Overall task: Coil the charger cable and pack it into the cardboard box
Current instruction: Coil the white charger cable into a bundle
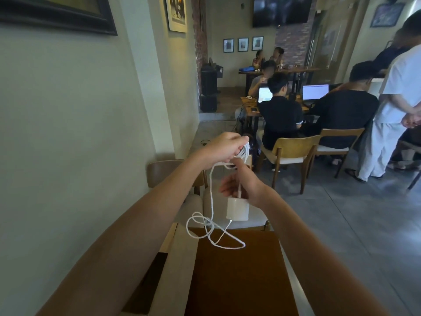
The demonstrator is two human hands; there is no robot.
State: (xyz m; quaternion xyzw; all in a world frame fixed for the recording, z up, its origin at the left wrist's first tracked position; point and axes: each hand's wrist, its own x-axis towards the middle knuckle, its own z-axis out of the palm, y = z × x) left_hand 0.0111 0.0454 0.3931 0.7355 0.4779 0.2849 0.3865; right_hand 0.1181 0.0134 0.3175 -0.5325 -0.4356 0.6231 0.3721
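Note:
My left hand (224, 147) is raised over the far end of the table and grips a small bundle of white cable loops. Just below it, my right hand (241, 185) pinches the white charger cable (211, 201) near its plug. The white charger block (238, 208) hangs from that plug under my right hand. Loose cable trails down from my left hand and lies in loops on the brown table (237, 277). No cardboard box shows in view.
A wall runs close along the left. A wooden chair with a pale cushion (173, 176) stands beyond the table. To the right, several people sit at tables with laptops (315, 92) on chairs (291, 153), and a person in white (391, 115) stands on the grey floor.

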